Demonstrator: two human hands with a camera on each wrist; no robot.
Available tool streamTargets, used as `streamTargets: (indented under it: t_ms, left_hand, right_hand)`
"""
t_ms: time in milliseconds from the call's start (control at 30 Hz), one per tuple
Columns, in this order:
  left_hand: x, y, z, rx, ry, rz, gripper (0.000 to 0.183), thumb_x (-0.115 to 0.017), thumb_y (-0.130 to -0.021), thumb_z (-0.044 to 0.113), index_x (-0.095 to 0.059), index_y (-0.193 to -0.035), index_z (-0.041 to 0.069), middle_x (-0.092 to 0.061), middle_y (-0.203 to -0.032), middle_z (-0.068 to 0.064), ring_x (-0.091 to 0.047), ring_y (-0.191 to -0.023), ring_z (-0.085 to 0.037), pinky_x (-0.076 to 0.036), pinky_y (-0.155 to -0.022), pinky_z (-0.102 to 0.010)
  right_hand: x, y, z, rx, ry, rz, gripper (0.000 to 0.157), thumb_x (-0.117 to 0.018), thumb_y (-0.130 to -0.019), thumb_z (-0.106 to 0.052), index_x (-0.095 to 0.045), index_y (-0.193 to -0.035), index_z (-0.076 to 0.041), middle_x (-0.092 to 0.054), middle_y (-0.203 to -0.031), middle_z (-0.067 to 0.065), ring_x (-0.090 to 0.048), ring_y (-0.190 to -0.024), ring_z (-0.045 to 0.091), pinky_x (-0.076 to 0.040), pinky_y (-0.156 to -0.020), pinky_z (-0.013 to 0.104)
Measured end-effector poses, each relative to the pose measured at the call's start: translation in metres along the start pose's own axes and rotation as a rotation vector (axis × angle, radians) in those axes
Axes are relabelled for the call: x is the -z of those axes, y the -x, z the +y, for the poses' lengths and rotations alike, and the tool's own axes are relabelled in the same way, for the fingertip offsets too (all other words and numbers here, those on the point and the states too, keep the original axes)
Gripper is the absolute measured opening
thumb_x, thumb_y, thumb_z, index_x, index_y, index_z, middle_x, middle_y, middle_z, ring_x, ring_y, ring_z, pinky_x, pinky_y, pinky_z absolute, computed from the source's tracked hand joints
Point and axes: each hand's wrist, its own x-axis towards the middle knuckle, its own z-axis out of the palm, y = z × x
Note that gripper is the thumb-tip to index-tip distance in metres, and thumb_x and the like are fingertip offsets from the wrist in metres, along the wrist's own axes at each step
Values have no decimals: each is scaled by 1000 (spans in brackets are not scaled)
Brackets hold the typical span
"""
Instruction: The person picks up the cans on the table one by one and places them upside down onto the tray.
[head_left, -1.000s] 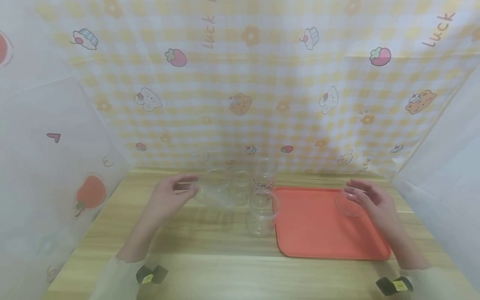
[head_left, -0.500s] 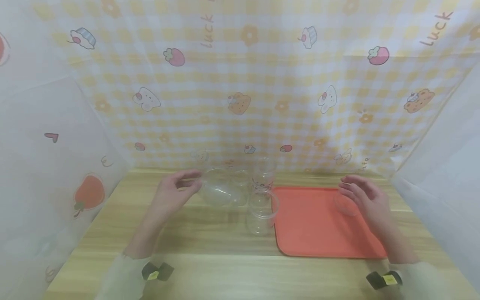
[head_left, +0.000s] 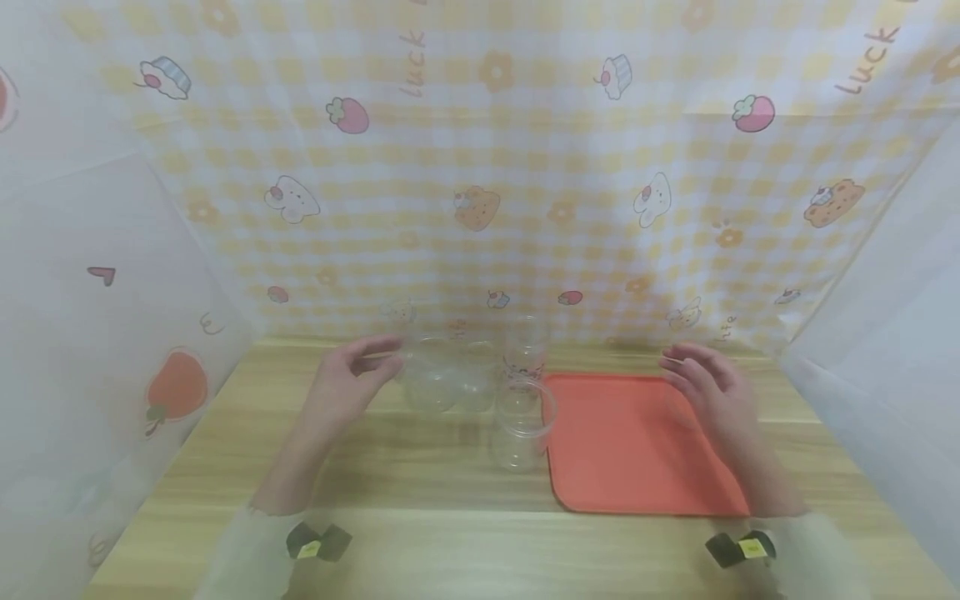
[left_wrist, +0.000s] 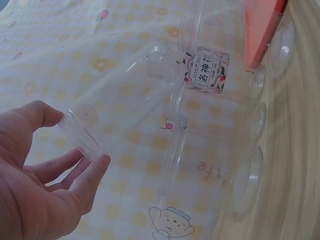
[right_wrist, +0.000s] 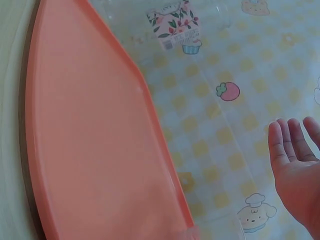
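Observation:
My left hand (head_left: pixel 348 387) pinches one end of a clear plastic jar (left_wrist: pixel 125 95) between thumb and fingertips. In the left wrist view the jar lies tilted, its far end beside a jar with a printed label (left_wrist: pixel 206 70). More clear jars stand near it, with one clear jar (head_left: pixel 517 446) in front at the tray's left edge. My right hand (head_left: pixel 712 396) is above the right side of an orange-red tray (head_left: pixel 622 458), fingers loosely bent and holding nothing. A clear container (right_wrist: pixel 220 229) on the tray is partly hidden behind that hand.
A wooden table (head_left: pixel 390 483) bears the tray and jars. Behind it hangs a yellow checked cloth (head_left: pixel 420 242), close to the jars. Pale sheets (head_left: pixel 105 333) form a side wall at the left, and another rises at the right.
My right hand has moved left over the tray and container. My left hand has shifted slightly right and up with the jar, which now sits closer to the other jars.

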Motion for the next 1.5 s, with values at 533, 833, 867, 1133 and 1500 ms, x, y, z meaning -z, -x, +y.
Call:
streamTargets:
  t_ms: [533, 833, 867, 1133, 1500]
  left_hand:
    - [-12, -6, -4, -56, 119, 57, 43, -68, -100, 24, -60, -136, 2, -59, -139, -15, -62, -117, -34, -42, -104, -63]
    - [-26, -10, -7, -54, 179, 98, 41, -70, -98, 22, -62, -134, 3, -61, -137, -11, -64, -115, -28, -51, -101, -43]
    - [-27, -10, -6, -50, 181, 99, 41, -70, -98, 22, -62, -135, 4, -61, -137, -11, -64, -116, -28, -51, -101, -42]
    - [-37, -11, -5, -50, 247, 99, 42, -70, -98, 20, -61, -135, 3, -59, -139, -14, -63, -117, -28, -53, -97, -32]
    - [-47, -15, -6, -55, 306, 103, 45, -72, -97, 23, -60, -137, 5, -56, -142, -15, -61, -120, -27, -52, -97, -31]
  right_hand:
    - [-22, -8, 14, 20, -114, 3, 28, -47, -105, 5, -49, -127, 23, -64, -120, 25, -65, -111, 31, -53, -97, 39]
    - [-29, -9, 16, 22, -140, 6, 29, -48, -105, 5, -49, -129, 22, -62, -123, 26, -64, -114, 31, -52, -98, 39]
    - [-30, -9, 16, 21, -134, 3, 29, -48, -105, 5, -49, -129, 21, -62, -124, 26, -63, -115, 31, -52, -98, 38]
    - [-39, -12, 18, -13, -52, 0, 32, -50, -105, 2, -46, -132, 20, -64, -124, 17, -62, -117, 28, -50, -101, 38]
    - [-51, -16, 22, 11, -105, -18, 31, -51, -104, 4, -48, -131, 19, -60, -126, 23, -60, -119, 33, -50, -101, 41]
